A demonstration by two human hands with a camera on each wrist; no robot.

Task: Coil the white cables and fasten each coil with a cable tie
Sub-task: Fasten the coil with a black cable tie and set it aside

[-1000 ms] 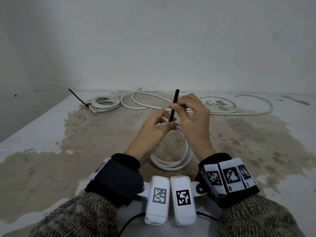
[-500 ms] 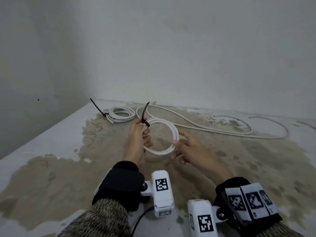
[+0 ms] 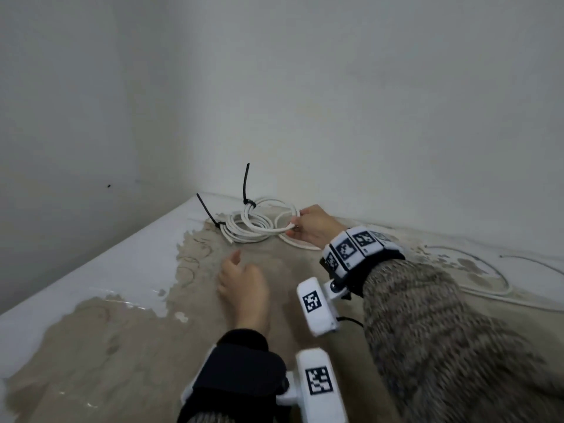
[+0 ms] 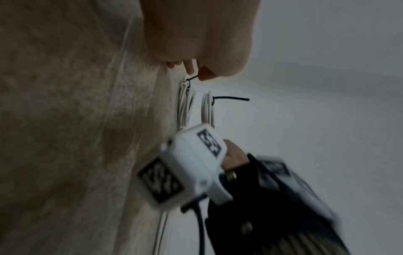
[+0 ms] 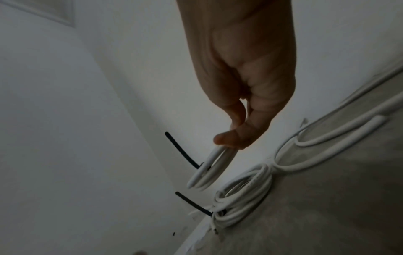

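Note:
My right hand [image 3: 296, 228] pinches the rim of a small white cable coil [image 3: 270, 213] and holds it tilted just above the table at the far left. A black cable tie [image 3: 245, 184] binds that coil, its tail pointing up. In the right wrist view, thumb and fingers [image 5: 229, 139] grip the coil [image 5: 207, 169]. Under and beside it lies a second tied coil [image 3: 241, 232], its tie [image 3: 207, 211] slanting up to the left. My left hand [image 3: 239, 271] hovers nearer me, fingers loosely curled, holding nothing. A long loose white cable [image 3: 488, 288] trails off to the right.
The table [image 3: 91, 279] is white with a large worn brown patch and meets two walls at the far left corner, just behind the coils. One loop of the loose cable [image 3: 294, 243] lies under my right hand. Wrist cameras [image 3: 317, 303] jut out between my forearms.
My left hand has let go of the coil and drawn back toward me. My right hand has carried the tied coil away to the far left, over the other tied coil.

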